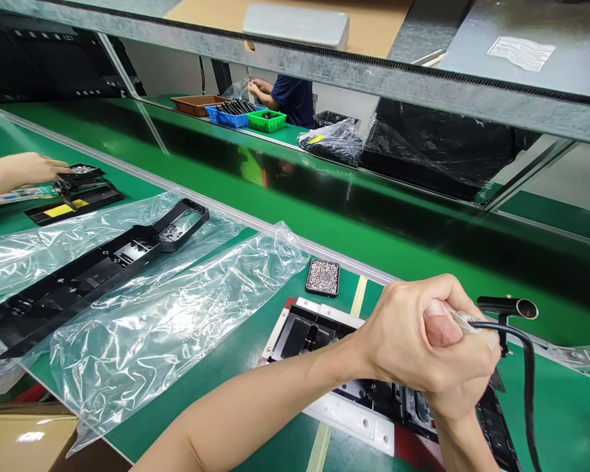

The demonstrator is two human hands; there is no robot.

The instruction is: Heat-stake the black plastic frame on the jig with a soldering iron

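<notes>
Both my hands are wrapped around a corded electric screwdriver (465, 322), of which only the pale top end with its black cable shows; the rest is hidden. My left hand (398, 328) reaches across from the left and closes round it. Pressed against it from below is my right hand (465, 370), also closed. Under my hands and left forearm lies a long black plastic housing (295, 334), partly covered. White fixture blocks (356, 423) flank it on the green table. Just beyond the housing sits a small black tray of tiny metal screws (323, 277).
Left of me, a second black housing (93, 275) lies on clear plastic bags (177, 314). A co-worker's hand (27, 169) handles parts at far left. A black tube holder (509, 306) stands right. Across the green belt (295, 196), another person sits by coloured bins (267, 122). A metal shelf (324, 62) hangs overhead.
</notes>
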